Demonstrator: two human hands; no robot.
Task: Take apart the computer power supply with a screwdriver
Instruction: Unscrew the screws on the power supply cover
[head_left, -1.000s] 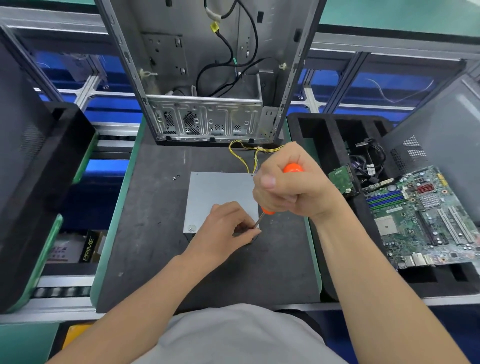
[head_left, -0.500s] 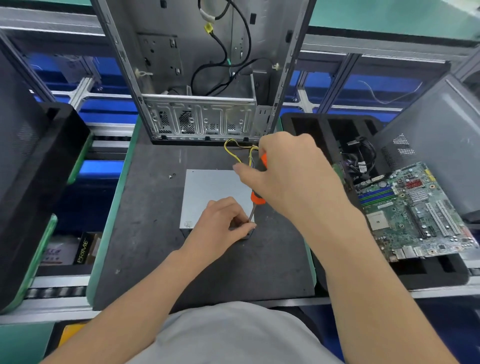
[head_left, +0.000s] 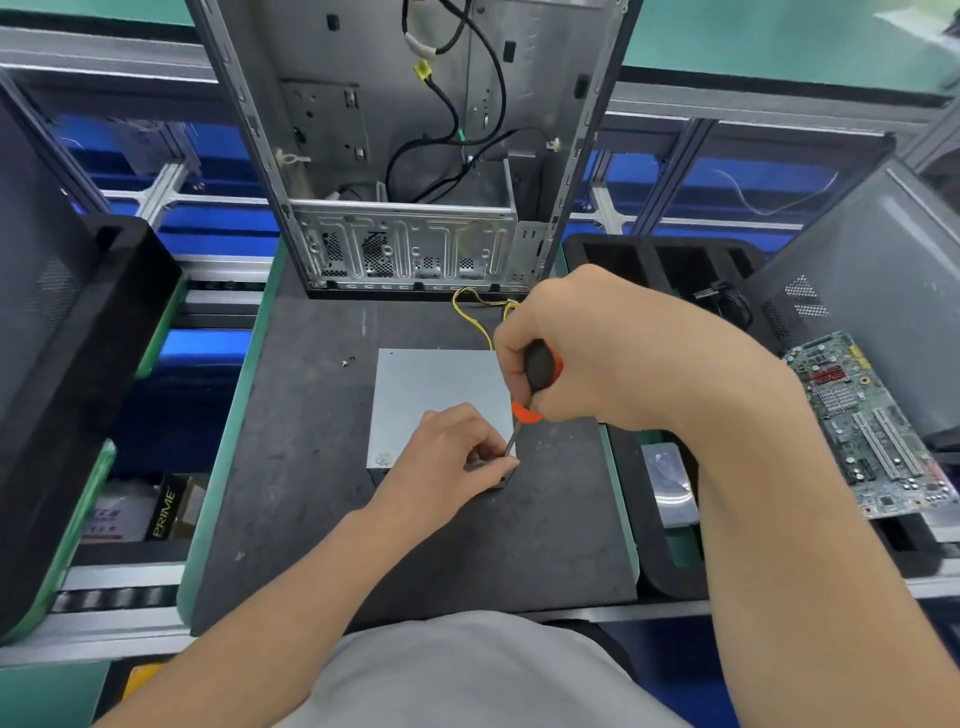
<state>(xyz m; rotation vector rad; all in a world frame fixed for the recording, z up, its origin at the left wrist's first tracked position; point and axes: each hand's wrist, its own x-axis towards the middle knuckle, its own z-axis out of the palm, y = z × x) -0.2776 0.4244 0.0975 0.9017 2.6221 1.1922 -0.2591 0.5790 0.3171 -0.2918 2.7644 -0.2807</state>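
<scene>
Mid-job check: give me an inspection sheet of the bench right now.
Surface: dark mat, green-edged.
Job's things: power supply lies flat on mat; screwdriver tip at its near right corner.
Clutter: loose screws left of the supply.
Grippers: right hand grips screwdriver handle; left hand rests on supply, pinching the shaft near the tip.
Cables: yellow wires at supply's far edge; black cables inside computer case.
Surroundings: case stands behind mat; motherboard on foam tray, right.

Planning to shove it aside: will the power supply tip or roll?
Probably not: the power supply is a flat metal box lying broad-side on the mat, so it should slide. Its yellow wires look floppy and would likely trail.
</scene>
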